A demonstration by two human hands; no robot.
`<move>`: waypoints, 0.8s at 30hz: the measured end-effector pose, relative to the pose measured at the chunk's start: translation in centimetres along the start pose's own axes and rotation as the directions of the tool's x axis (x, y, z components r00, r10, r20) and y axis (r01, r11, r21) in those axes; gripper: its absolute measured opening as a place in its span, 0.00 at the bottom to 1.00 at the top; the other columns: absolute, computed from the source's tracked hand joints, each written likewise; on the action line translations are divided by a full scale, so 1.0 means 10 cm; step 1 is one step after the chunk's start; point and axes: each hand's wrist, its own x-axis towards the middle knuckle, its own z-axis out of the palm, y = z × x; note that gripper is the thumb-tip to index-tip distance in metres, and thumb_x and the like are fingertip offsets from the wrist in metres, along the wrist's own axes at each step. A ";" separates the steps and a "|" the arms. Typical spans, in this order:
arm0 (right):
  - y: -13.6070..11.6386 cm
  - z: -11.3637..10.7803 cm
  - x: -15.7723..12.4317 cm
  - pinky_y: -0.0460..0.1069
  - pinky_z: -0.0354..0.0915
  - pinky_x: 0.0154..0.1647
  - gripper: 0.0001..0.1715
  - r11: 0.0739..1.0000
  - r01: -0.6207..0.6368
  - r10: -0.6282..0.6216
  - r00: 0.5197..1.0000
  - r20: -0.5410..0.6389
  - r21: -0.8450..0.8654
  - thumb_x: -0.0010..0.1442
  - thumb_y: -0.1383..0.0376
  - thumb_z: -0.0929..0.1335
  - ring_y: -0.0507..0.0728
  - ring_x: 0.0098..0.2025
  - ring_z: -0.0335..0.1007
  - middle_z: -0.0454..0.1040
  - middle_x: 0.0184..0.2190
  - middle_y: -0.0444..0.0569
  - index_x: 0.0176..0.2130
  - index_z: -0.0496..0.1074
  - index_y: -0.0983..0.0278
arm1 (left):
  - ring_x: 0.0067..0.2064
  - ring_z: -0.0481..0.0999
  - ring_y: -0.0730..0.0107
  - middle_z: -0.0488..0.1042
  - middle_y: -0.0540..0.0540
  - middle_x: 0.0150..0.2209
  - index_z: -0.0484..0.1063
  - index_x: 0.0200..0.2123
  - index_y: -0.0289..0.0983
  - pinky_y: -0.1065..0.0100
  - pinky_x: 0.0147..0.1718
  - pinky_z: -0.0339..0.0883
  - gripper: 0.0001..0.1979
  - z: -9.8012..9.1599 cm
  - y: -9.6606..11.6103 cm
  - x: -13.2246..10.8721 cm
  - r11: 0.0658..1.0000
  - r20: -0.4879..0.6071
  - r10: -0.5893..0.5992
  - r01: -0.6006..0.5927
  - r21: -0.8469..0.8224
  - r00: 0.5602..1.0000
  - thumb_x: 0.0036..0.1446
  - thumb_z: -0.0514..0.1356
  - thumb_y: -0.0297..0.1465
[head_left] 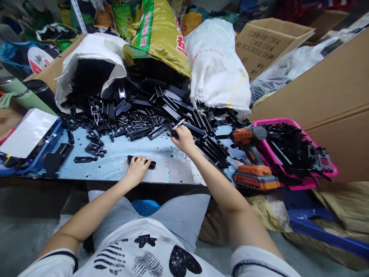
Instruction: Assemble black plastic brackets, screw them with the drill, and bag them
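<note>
My left hand (136,168) lies over a black elongated plastic part (151,165) near the table's front edge, its fingers wrapped round it. Farther forward, my right hand (183,137) reaches to the edge of the heap of black parts (173,109). Its fingers are closed around a small dark piece (174,133) whose kind I cannot make out. Small screws and metal bits (135,122) lie just left of that hand. To the right, an orange and black cordless drill (250,154) rests on the table, its battery toward me.
Three open sacks, including a white sack (95,48) and a yellow-green sack (164,34), stand behind the heap. A pink basket (294,122) of black parts is at right, beside cardboard (331,88). At left are a blue basket (54,142) and black linked pieces (93,148).
</note>
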 end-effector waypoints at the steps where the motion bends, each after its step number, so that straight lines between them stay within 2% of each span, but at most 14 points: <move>1: -0.06 -0.05 -0.17 0.53 0.59 0.45 0.16 0.990 0.143 -0.142 0.987 0.080 -0.009 0.61 0.64 0.61 0.61 0.45 0.64 0.69 0.42 0.58 0.46 0.67 0.68 | 0.48 0.68 0.57 0.70 0.38 0.46 0.63 0.55 0.36 0.55 0.46 0.57 0.22 0.00 -0.02 -0.02 1.000 0.023 0.007 -0.006 -0.016 1.000 0.59 0.48 0.21; 2: -0.12 -0.09 -0.34 0.53 0.59 0.44 0.13 0.964 0.267 -0.263 0.944 0.198 0.005 0.62 0.63 0.61 0.60 0.43 0.65 0.70 0.39 0.57 0.43 0.68 0.67 | 0.47 0.68 0.57 0.71 0.38 0.45 0.64 0.54 0.37 0.56 0.45 0.57 0.21 0.00 -0.05 -0.02 0.999 0.051 0.026 -0.024 -0.042 0.998 0.59 0.48 0.21; 4: -0.24 -0.14 -0.64 0.52 0.59 0.42 0.13 0.907 0.414 -0.408 0.813 0.416 0.081 0.63 0.60 0.62 0.58 0.38 0.65 0.71 0.34 0.54 0.40 0.69 0.66 | 0.46 0.69 0.58 0.71 0.40 0.42 0.66 0.52 0.37 0.57 0.44 0.58 0.18 0.01 -0.11 0.02 0.990 0.102 0.076 -0.063 -0.124 0.992 0.59 0.49 0.23; 5: -0.29 -0.14 -0.76 0.52 0.60 0.42 0.14 0.890 0.440 -0.443 0.766 0.465 0.124 0.63 0.58 0.63 0.58 0.37 0.65 0.70 0.33 0.53 0.39 0.69 0.66 | 0.46 0.69 0.59 0.71 0.40 0.43 0.67 0.50 0.37 0.59 0.44 0.59 0.17 0.02 -0.14 0.04 0.982 0.117 0.099 -0.078 -0.172 0.988 0.59 0.50 0.24; 6: -0.33 -0.13 -0.86 0.53 0.60 0.42 0.16 0.883 0.437 -0.463 0.756 0.462 0.170 0.62 0.56 0.63 0.58 0.38 0.66 0.70 0.34 0.54 0.39 0.70 0.66 | 0.47 0.68 0.59 0.71 0.41 0.43 0.67 0.50 0.37 0.60 0.45 0.60 0.16 0.03 -0.16 0.07 0.972 0.123 0.115 -0.087 -0.217 0.986 0.59 0.50 0.25; 7: -0.34 -0.11 -0.94 0.53 0.60 0.44 0.17 0.882 0.409 -0.470 0.781 0.411 0.232 0.62 0.55 0.63 0.58 0.40 0.66 0.70 0.36 0.55 0.40 0.70 0.66 | 0.48 0.68 0.60 0.70 0.41 0.44 0.66 0.50 0.37 0.61 0.45 0.60 0.15 0.04 -0.17 0.10 0.963 0.120 0.125 -0.091 -0.255 0.985 0.60 0.51 0.27; 9: -0.32 -0.04 -1.04 0.54 0.61 0.47 0.17 0.852 0.309 -0.428 0.877 0.221 0.422 0.62 0.55 0.63 0.58 0.45 0.66 0.69 0.42 0.55 0.43 0.70 0.64 | 0.48 0.68 0.60 0.70 0.41 0.45 0.65 0.51 0.37 0.62 0.45 0.61 0.15 0.07 -0.17 0.14 0.952 0.105 0.124 -0.088 -0.293 0.987 0.61 0.51 0.29; 12: -0.15 0.12 -1.12 0.54 0.63 0.50 0.20 0.708 0.180 -0.274 0.961 0.031 0.683 0.60 0.54 0.66 0.57 0.50 0.66 0.66 0.48 0.53 0.49 0.67 0.59 | 0.46 0.69 0.59 0.71 0.41 0.43 0.66 0.50 0.36 0.62 0.44 0.62 0.14 0.11 -0.15 0.17 0.963 0.078 0.072 -0.049 -0.266 0.994 0.61 0.51 0.30; 14: 0.03 0.21 -1.17 0.55 0.65 0.50 0.33 0.636 0.122 -0.159 0.987 -0.026 0.762 0.54 0.51 0.70 0.58 0.51 0.66 0.62 0.53 0.53 0.56 0.60 0.55 | 0.46 0.69 0.59 0.71 0.40 0.43 0.66 0.50 0.35 0.62 0.44 0.63 0.14 0.14 -0.13 0.16 0.969 0.065 0.038 -0.021 -0.245 0.997 0.61 0.51 0.29; 16: 0.24 0.26 -1.23 0.56 0.66 0.49 0.46 0.618 0.087 0.022 0.991 -0.129 0.781 0.52 0.47 0.70 0.59 0.52 0.66 0.58 0.57 0.55 0.62 0.48 0.53 | 0.46 0.69 0.59 0.70 0.40 0.43 0.65 0.50 0.35 0.62 0.44 0.63 0.15 0.17 -0.12 0.16 0.969 0.058 0.030 -0.014 -0.249 0.998 0.61 0.51 0.30; 18: 0.41 0.26 -1.28 0.57 0.64 0.50 0.45 0.702 0.061 0.171 0.953 -0.251 0.710 0.55 0.47 0.68 0.60 0.51 0.66 0.61 0.56 0.56 0.63 0.47 0.54 | 0.46 0.68 0.59 0.70 0.40 0.44 0.65 0.51 0.35 0.61 0.45 0.63 0.15 0.19 -0.12 0.16 0.965 0.051 0.038 -0.023 -0.261 0.998 0.62 0.50 0.31; 19: 0.46 0.24 -1.29 0.58 0.63 0.51 0.40 0.776 0.053 0.164 0.945 -0.283 0.629 0.56 0.48 0.67 0.60 0.51 0.66 0.64 0.54 0.55 0.61 0.51 0.56 | 0.47 0.68 0.59 0.70 0.40 0.44 0.65 0.51 0.35 0.61 0.45 0.63 0.15 0.20 -0.12 0.16 0.964 0.046 0.042 -0.028 -0.265 0.998 0.63 0.50 0.31; 21: 0.47 0.22 -1.28 0.58 0.60 0.54 0.31 0.914 0.082 0.005 0.977 -0.214 0.398 0.58 0.50 0.66 0.61 0.52 0.65 0.68 0.50 0.55 0.57 0.61 0.58 | 0.47 0.68 0.59 0.70 0.40 0.44 0.65 0.51 0.34 0.61 0.45 0.63 0.15 0.20 -0.10 0.16 0.963 0.041 0.050 -0.037 -0.268 0.998 0.63 0.49 0.32; 24: 0.32 0.23 -1.15 0.59 0.55 0.56 0.28 0.973 0.216 -0.223 0.971 0.084 0.086 0.60 0.51 0.65 0.63 0.55 0.60 0.68 0.51 0.56 0.56 0.63 0.61 | 0.46 0.68 0.59 0.70 0.40 0.44 0.65 0.51 0.34 0.60 0.45 0.63 0.15 0.20 -0.09 0.18 0.963 0.037 0.051 -0.039 -0.268 0.998 0.63 0.49 0.32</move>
